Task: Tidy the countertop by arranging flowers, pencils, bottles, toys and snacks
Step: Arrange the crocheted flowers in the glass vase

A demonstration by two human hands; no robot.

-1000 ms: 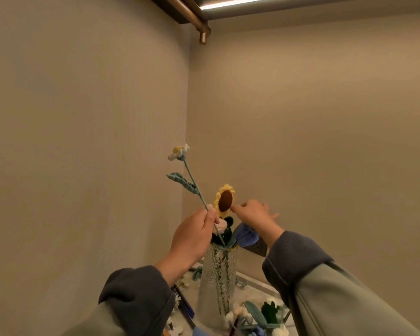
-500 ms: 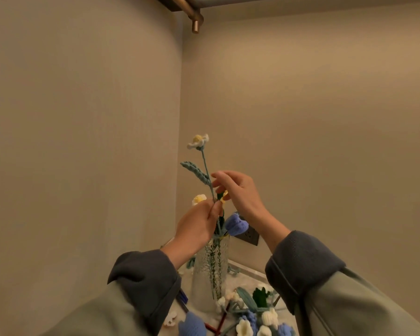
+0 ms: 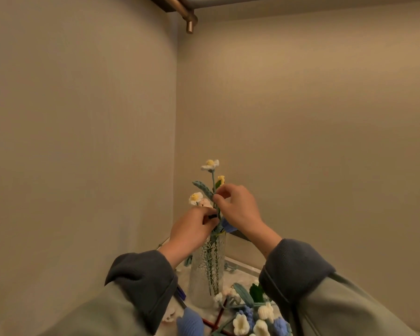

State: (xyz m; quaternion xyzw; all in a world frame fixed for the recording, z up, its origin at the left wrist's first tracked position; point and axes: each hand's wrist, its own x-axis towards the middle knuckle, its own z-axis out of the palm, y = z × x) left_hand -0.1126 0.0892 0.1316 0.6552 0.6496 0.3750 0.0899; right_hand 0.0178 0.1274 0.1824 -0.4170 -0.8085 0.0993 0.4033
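A clear textured glass vase stands in the counter's corner with crochet flower stems inside. A white daisy on a teal stem rises highest from it. My right hand pinches that stem just below its teal leaf. My left hand grips the stems at the vase mouth. A second white daisy, a pink bloom and a blue flower sit near my hands. A yellow sunflower edge peeks above my right fingers.
Loose crochet flowers, white and blue, lie on the pale countertop in front of the vase. Pencils lie among them. Beige walls meet in a corner right behind the vase. A brass rail runs overhead.
My right hand has moved left onto the daisy stem and now pinches it. The daisy stem stands more upright and lower in the vase. The view tilted down a little.
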